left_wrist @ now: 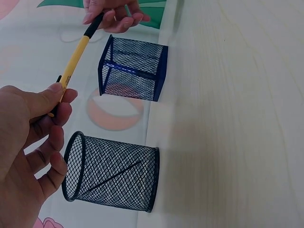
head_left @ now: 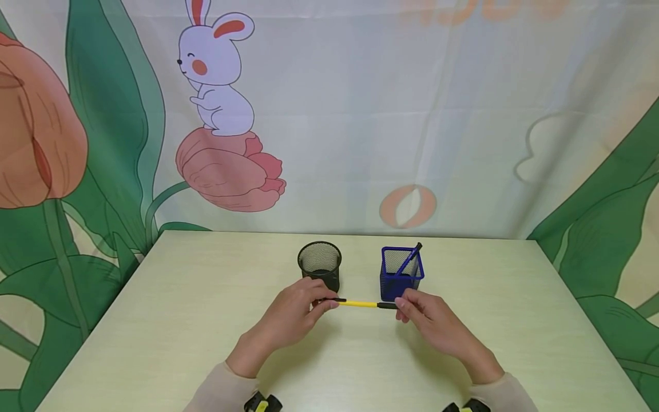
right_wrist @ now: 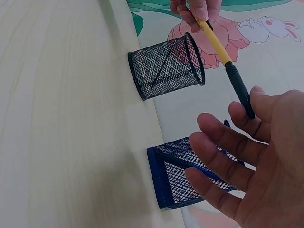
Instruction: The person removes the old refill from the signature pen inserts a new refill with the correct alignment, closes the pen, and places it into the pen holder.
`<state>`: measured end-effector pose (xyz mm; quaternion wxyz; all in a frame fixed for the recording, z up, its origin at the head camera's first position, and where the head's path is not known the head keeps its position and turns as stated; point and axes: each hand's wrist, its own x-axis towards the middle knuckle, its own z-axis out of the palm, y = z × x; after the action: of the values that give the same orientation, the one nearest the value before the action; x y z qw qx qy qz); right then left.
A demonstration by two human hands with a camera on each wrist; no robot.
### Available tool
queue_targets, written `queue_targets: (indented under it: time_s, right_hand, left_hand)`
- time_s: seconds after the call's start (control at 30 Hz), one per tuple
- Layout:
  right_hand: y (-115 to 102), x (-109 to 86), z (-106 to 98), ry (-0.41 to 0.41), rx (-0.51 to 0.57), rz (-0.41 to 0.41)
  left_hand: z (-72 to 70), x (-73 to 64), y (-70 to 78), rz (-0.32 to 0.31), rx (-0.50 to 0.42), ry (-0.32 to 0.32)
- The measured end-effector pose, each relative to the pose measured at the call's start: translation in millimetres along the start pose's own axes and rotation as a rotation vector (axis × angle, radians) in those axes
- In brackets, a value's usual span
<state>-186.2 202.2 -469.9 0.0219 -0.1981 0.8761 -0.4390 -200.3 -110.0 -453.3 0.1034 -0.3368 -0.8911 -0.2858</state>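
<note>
A yellow pen with a black grip and black clip is held level above the table, stretched between both hands. My left hand pinches its clip end between thumb and forefinger. At the other end, the thumb and forefinger of my right hand pinch the black grip; the remaining fingers are spread loosely. Behind the left hand stands a round black mesh pen holder, partly covered by that hand. A square blue mesh pen holder stands behind the right hand, with a blue pen leaning in it.
Both holders stand upright on the pale wooden table, towards its far edge. A printed curtain with a rabbit and tulips hangs behind the table. In the left wrist view a dark slanting line shows on the round holder; I cannot tell what it is.
</note>
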Motion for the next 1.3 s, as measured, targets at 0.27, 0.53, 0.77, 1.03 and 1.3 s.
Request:
queue_targets:
  time_s: [0.27, 0.53, 0.77, 1.03, 1.3]
  right_hand:
    - [-1.7, -0.4, -0.7, -0.006, 0.033, -0.014]
    - [-1.5, 0.0, -1.0, 0.003, 0.043, -0.034]
    - [-1.0, -0.8, -1.4, 0.013, 0.053, -0.049]
    - [1.5, -0.8, -1.5, 0.027, 0.043, -0.071]
    - [2.3, -0.3, -1.5, 0.039, 0.038, -0.071]
  left_hand:
    - [-0.1, 0.0, -0.4, -0.008, 0.002, 0.001]
    - [-0.7, -0.2, -0.3, -0.028, -0.015, -0.007]
    - [-0.8, 0.0, 0.1, -0.037, -0.024, -0.013]
    - [-1.3, 0.0, 0.2, -0.038, -0.030, -0.013]
    - [-0.5, -0.2, -0.8, -0.046, -0.031, -0.011]
